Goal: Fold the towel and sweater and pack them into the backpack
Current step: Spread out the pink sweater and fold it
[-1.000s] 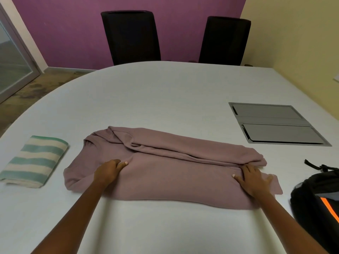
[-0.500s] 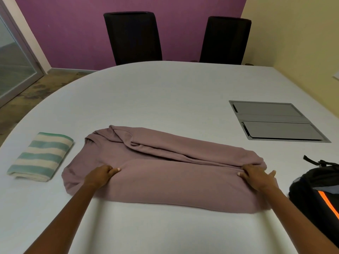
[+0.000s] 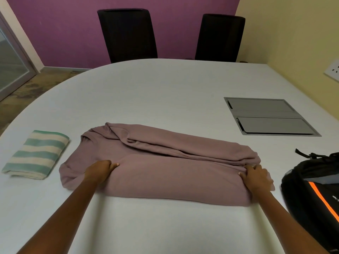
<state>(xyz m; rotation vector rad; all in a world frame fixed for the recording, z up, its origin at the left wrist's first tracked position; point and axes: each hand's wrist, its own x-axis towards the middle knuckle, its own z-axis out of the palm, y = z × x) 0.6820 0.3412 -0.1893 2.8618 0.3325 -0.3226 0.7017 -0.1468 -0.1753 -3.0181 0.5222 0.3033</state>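
Note:
A mauve sweater [image 3: 165, 167] lies across the white table [image 3: 165, 92], partly folded lengthwise into a long band. My left hand [image 3: 100, 170] grips the near fold at the sweater's left end, fingers curled into the cloth. At the right end my right hand [image 3: 255, 177] pinches the same fold. A folded towel [image 3: 36, 154] with green and cream stripes lies flat to the left of the sweater. A black backpack [image 3: 315, 187] with an orange stripe sits at the right edge, partly cut off by the frame.
A grey cable hatch [image 3: 269, 116] is set into the table at the right. Two black chairs [image 3: 128, 33] stand at the far side against a purple wall. A glass door is at the far left.
Both hands have closed on the sweater's near edge and drawn it up and away from me, narrowing the band. The towel and backpack have not moved on the table.

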